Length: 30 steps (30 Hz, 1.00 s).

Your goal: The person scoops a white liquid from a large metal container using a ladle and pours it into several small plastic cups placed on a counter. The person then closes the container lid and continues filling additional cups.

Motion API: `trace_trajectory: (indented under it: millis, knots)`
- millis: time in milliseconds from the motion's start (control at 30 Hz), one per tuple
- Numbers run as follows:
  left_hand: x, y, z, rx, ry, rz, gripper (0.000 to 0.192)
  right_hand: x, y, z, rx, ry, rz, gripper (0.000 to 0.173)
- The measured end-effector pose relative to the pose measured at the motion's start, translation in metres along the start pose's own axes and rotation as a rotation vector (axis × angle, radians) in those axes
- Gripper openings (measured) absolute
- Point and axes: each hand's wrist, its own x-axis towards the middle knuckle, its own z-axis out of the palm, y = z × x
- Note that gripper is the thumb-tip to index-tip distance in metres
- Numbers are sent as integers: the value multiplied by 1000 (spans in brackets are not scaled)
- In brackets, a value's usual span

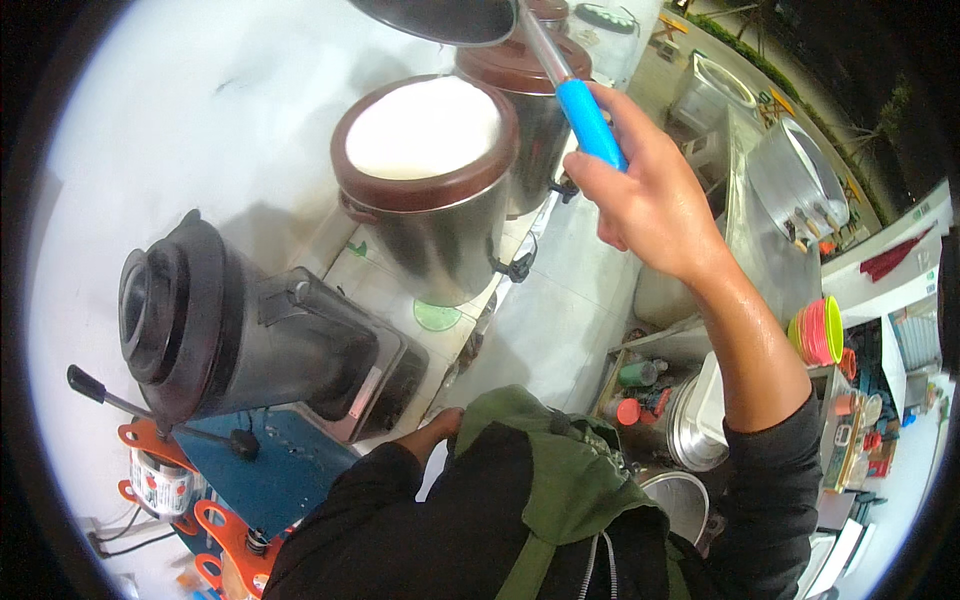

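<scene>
My right hand (645,187) grips the blue handle (591,124) of a long-handled utensil. Its metal shaft (546,45) leads up to a dark round head (450,15), partly cut off by the top edge; whether it is a ladle or a strainer cannot be told. Below that head stands a metal insulated barrel (442,247) with a brown rim and a spigot. A bright white surface (424,127) fills its top, too washed out to identify. My left hand (448,424) is low by the counter edge, mostly hidden behind my green hood, so its grip cannot be seen.
A second barrel with a brown lid (517,60) stands behind. At left are a commercial blender (292,345) and a blue machine (262,465) with a lever and orange parts. To the right, a large metal pot (795,180) sits on a steel counter (772,262), near stacked colourful bowls (817,330).
</scene>
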Motion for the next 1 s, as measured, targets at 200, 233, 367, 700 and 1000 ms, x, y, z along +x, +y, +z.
trace_trajectory:
  millis: [200, 233, 367, 700, 1000]
  knots:
    - [-8, 36, -4, 330, -41, -53, 33, -71, 27, -33, 1208, -104, 200, 37]
    - [-15, 54, -11, 180, 61, -124, 33, -105, 38, -38, 1343, -9, 247, 39]
    - [-20, 197, -25, -403, 106, -97, 35, -262, 93, -46, 1350, 20, 319, 42]
    - [-108, 475, 127, -472, -895, 4, 57, -519, 172, 54, 1108, 605, 571, 36]
    - [-96, 498, 199, -627, -802, -129, 20, -808, 158, 156, -47, 1273, 1235, 53]
